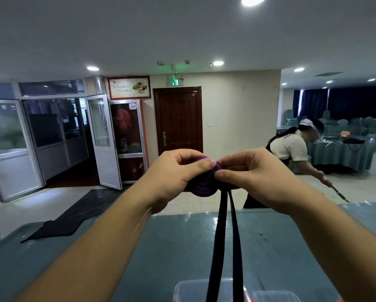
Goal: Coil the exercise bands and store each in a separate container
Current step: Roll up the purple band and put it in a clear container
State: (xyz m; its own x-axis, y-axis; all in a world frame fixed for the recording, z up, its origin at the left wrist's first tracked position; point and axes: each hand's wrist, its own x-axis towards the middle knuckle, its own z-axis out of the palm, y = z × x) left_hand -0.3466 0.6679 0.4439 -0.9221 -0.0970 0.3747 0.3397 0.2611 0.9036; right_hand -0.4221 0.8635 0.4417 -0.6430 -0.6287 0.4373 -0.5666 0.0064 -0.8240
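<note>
1. Grip state: the left hand (178,171) and the right hand (254,175) are both clamped on the purple band coil (201,188), held in the air above the worktop (161,247). The left thumb presses across the upper face of the coil; the right thumb and fingers pinch its right edge, where the free band leaves the roll
2. Position of the work: the coil sits between the two hands, its lower half exposed below them. The uncoiled tail (223,247) hangs as two strands from the right-hand pinch, passing down over the clear container (182,288) at the lower frame edge. A second clear container (276,296) stands just beside the first
3. Risk, unwinding: the coil appears to be held only by finger pressure. Relaxing either grip would likely let the outer turns spring loose
4. Risk, telescoping: uneven thumb pressure could push the centre turns out sideways
5. Risk, snagging: the hanging tail could catch the container rim and drag or tip it while being drawn up
6. Risk, twisting: if the two strands cross, the following turns may lie uneven
</note>
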